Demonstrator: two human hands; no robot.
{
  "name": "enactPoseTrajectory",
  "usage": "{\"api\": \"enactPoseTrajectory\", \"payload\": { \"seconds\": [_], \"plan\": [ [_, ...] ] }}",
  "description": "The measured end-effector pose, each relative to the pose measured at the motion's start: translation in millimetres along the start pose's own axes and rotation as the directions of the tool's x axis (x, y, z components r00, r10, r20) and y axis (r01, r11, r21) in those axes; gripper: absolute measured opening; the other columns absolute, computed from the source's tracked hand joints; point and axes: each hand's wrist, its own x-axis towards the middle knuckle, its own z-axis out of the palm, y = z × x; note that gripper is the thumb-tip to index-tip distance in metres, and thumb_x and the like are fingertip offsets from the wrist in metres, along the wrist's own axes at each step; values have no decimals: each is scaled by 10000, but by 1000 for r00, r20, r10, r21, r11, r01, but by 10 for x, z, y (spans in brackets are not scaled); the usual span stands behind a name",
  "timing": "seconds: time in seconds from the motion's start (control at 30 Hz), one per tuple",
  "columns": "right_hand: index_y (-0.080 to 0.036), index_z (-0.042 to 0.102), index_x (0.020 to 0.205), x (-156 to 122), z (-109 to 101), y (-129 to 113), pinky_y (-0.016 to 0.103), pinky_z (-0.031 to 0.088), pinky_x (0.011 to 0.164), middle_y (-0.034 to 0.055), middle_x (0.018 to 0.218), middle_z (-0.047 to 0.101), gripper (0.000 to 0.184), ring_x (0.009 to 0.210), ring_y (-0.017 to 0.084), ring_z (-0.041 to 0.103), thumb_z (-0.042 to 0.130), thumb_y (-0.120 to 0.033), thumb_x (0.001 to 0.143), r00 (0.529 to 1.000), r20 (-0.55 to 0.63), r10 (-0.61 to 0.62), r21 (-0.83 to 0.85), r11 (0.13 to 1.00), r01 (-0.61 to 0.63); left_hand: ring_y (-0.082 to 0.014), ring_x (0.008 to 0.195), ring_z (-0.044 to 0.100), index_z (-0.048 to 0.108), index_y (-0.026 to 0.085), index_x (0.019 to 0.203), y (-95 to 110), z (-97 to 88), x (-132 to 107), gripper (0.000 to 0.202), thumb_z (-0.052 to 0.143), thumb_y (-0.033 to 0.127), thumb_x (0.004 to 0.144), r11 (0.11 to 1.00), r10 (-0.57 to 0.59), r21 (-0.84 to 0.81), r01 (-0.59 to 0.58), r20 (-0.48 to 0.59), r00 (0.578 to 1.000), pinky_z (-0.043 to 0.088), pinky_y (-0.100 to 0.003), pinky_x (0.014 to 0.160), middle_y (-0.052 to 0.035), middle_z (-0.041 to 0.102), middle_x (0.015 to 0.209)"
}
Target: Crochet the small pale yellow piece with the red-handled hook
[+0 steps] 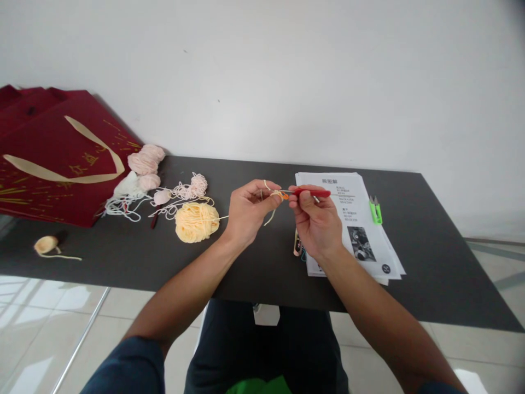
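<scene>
My left hand pinches a small piece of pale yellow crochet work between thumb and fingertips. An orange stitch marker shows at its edge, and a loose yarn tail hangs below. A strand runs back past my left wrist to the yellow yarn ball on the table. My right hand grips a crochet hook by its red handle. The hook's metal shaft points left and reaches the crochet work; its tip is too small to make out. Both hands are raised over the table, close together.
Printed sheets lie under my right hand, with green thread snips on their right edge. Pink yarn and tangled strands sit beside a dark red gift bag. A small cream crocheted cup lies at far left.
</scene>
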Motion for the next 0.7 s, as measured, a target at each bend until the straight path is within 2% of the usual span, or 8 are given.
{"api": "enactPoseTrajectory", "payload": {
  "seconds": [0.13,0.27,0.37,0.53,0.6,0.7],
  "plan": [
    [-263,775,960,-26,46,14,186,687,783,-24,1000,841,127,781,80,784,835,-316,861,999,-33,25,33,999,-24,-111,712,666,806,201,884,-1,2,2,186,894,208,720,1000,11,25,-11,-15,1000,499,-241,705,-7,753,776],
    [-244,771,949,-31,72,-10,220,700,733,-4,980,840,157,735,100,777,842,-343,849,997,-63,40,-12,999,-41,-108,716,649,801,194,813,10,-7,26,150,894,197,696,999,35,19,-34,-41,999,502,-249,715,-9,749,803],
    [-244,762,959,-31,68,-13,228,699,722,-1,985,840,157,734,102,775,832,-343,861,999,-43,30,-31,999,-31,-118,731,665,795,190,808,7,-14,45,172,906,202,677,999,31,14,-31,-38,999,519,-260,734,-15,755,812],
    [-253,741,989,-24,71,21,248,687,707,-1,976,837,112,739,107,766,766,-340,922,1000,5,-19,-90,996,19,-108,733,677,807,220,1022,3,-29,61,330,887,181,705,999,39,29,-39,4,999,531,-250,738,11,744,788],
    [-252,746,978,-30,93,34,261,679,692,4,955,837,112,731,117,762,777,-335,911,999,-13,-44,-96,995,42,-97,731,671,801,233,1101,7,-30,63,397,875,162,717,999,42,29,-43,21,999,528,-243,729,19,738,796],
    [-253,766,962,-71,137,36,281,667,684,10,946,836,106,731,131,761,807,-309,882,992,-59,-111,-114,988,104,-101,727,679,797,230,1127,10,-20,61,421,874,158,719,999,41,28,-41,5,999,535,-253,739,17,749,804]
  ]
}}
